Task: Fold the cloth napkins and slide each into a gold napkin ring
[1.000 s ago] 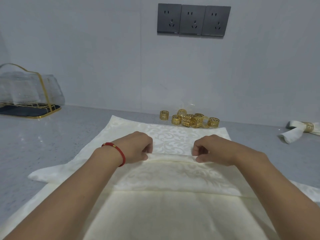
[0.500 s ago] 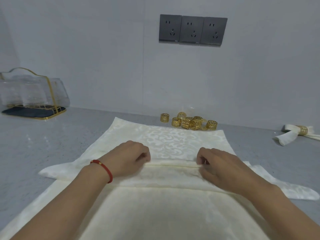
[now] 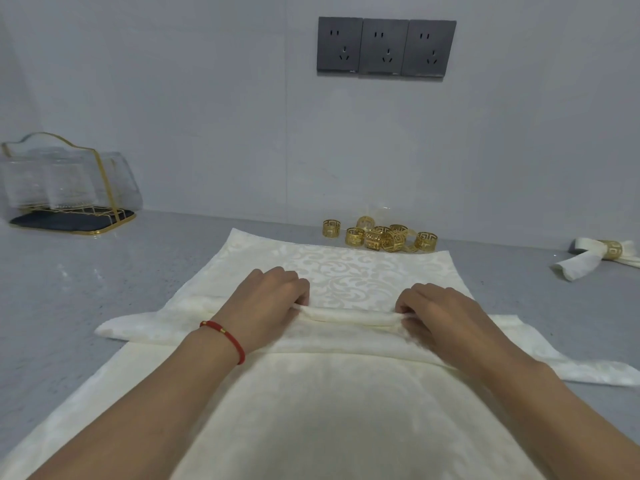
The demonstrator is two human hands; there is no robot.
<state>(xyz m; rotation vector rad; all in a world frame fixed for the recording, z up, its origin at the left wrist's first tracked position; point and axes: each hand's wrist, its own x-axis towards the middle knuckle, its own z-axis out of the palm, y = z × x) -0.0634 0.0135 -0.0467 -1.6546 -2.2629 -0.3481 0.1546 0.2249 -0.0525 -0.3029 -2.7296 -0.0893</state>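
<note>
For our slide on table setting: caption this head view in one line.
Both hands pinch a fold in the napkin; gold rings wait behind.

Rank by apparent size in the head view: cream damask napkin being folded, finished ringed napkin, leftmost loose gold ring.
1. Cream damask napkin, by far.
2. Finished ringed napkin.
3. Leftmost loose gold ring, though farther back.

Pale grey wall (image 3: 173,98) stood behind grey speckled counter (image 3: 69,289). Three dark sockets (image 3: 386,46) sat high on wall. Gold-wire glass rack (image 3: 65,188) rested far left. Light was soft, even.
</note>
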